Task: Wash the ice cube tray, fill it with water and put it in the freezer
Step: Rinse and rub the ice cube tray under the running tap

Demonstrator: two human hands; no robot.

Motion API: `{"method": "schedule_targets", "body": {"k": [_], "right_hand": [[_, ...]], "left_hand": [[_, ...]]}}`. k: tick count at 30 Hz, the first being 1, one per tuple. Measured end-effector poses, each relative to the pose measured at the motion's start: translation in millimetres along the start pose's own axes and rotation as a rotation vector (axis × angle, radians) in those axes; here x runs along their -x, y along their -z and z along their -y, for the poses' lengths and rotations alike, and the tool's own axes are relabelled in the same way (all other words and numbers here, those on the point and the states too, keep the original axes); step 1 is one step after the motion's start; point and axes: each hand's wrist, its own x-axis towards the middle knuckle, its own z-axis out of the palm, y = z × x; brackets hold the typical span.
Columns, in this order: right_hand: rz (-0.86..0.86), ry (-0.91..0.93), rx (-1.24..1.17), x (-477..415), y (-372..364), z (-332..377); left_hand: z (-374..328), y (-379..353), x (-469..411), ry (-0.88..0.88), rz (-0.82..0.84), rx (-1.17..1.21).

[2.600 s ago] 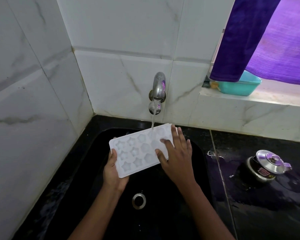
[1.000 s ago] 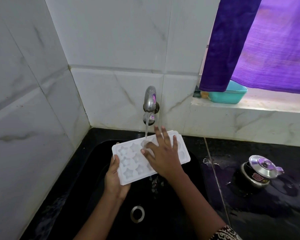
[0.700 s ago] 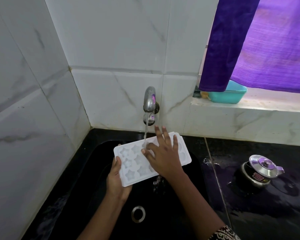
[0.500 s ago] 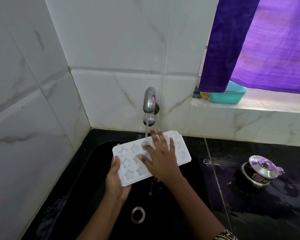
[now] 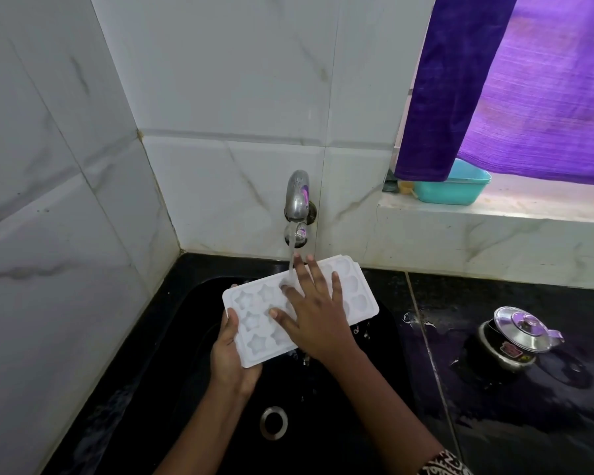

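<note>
Since earlier, my right hand (image 5: 318,318) slid leftward and lay flat, fingers spread, on the ice cube tray (image 5: 355,294); my left hand (image 5: 232,356) gripped its corner, under the running tap (image 5: 298,197).

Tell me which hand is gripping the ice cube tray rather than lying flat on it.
The left hand: it grips the ice cube tray at its left end, thumb over the rim. The right hand lies flat on top, fingers spread.

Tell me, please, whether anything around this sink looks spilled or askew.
Two things: the lid sits askew on the steel pot, leaving a gap at its left, and splashed water lies on the black counter between pot and sink.
</note>
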Motion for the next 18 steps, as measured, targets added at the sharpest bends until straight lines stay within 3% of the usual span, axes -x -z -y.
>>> {"method": "schedule_targets", "body": {"k": [5, 18], "right_hand": [[-0.047, -0.075, -0.021, 0, 5, -4], [0.073, -0.043, -0.007, 10, 3, -1]], "left_hand": [[1, 1, 2, 0.012, 0.000, -0.020], [-2, -8, 11, -0.026, -0.030, -0.011]]}}
